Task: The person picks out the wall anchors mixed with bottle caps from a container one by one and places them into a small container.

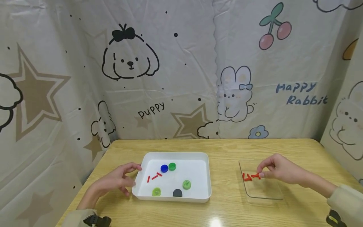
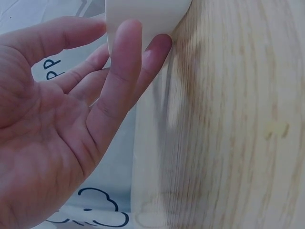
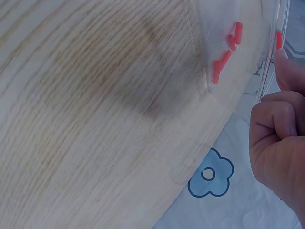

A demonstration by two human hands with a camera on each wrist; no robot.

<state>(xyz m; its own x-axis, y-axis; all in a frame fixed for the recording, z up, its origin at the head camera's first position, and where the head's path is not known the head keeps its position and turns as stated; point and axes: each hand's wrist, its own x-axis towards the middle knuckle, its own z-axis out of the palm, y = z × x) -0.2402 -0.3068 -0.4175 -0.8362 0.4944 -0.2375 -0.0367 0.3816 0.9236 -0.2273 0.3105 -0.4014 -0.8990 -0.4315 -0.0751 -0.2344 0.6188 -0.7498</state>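
At the left end of a white tray (image 1: 197,170), my left hand (image 1: 122,177) rests its fingertips against the wall and rim, fingers loosely extended. Inside that tray lie three short red sticks (image 1: 154,177), a blue cap (image 1: 164,168), a dark green cap (image 1: 172,166), lighter green caps (image 1: 186,184) and a dark grey disc (image 1: 177,193). Over a clear tray (image 1: 265,198) on the right, my right hand (image 1: 283,170) pinches a red stick (image 3: 279,40) between thumb and finger. Several more red sticks (image 3: 238,33) lie in the clear tray, left of the fingertips in the head view.
Both trays stand on a light wooden table (image 1: 227,211), with a strip of bare wood between them. A printed cloth (image 1: 181,78) hangs behind the table and along its sides.
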